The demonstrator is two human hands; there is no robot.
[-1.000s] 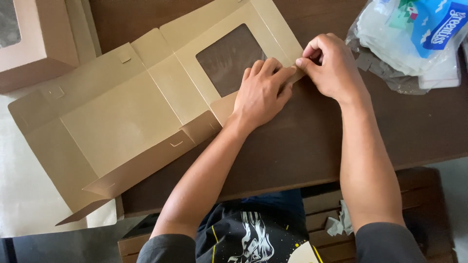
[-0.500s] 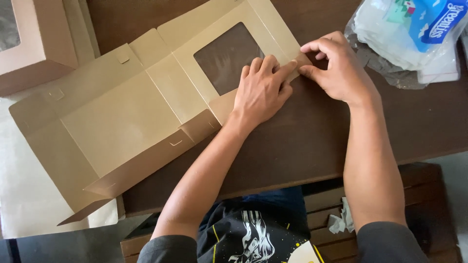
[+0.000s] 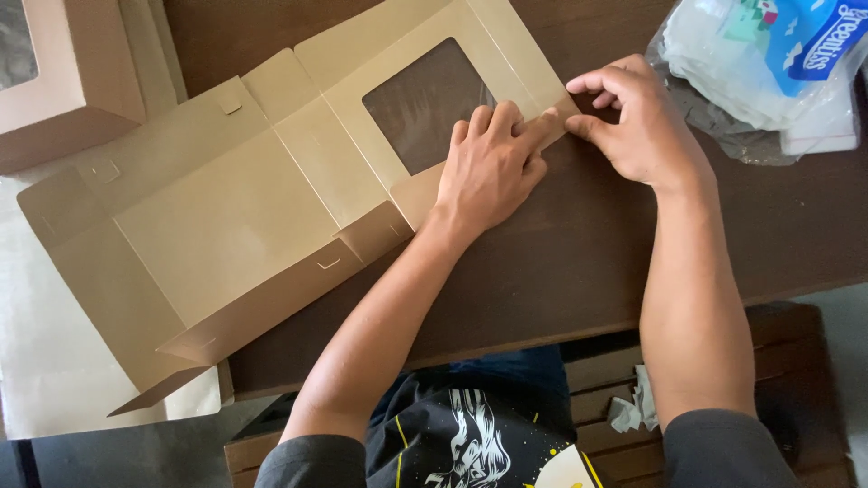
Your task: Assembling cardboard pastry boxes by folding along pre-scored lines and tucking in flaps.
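Both hands sit slightly farther right along the flat box's edge than before.
Head view: left hand (image 3: 491,167) presses flat, fingers together, on the unfolded windowed cardboard box (image 3: 271,194) lying on the desk (image 3: 561,262); right hand (image 3: 637,117) pinches its right flap; plastic bag (image 3: 768,72) far right.

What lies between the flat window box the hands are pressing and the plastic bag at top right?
In the head view, only the right hand and bare dark table lie between the flat box and the plastic bag.
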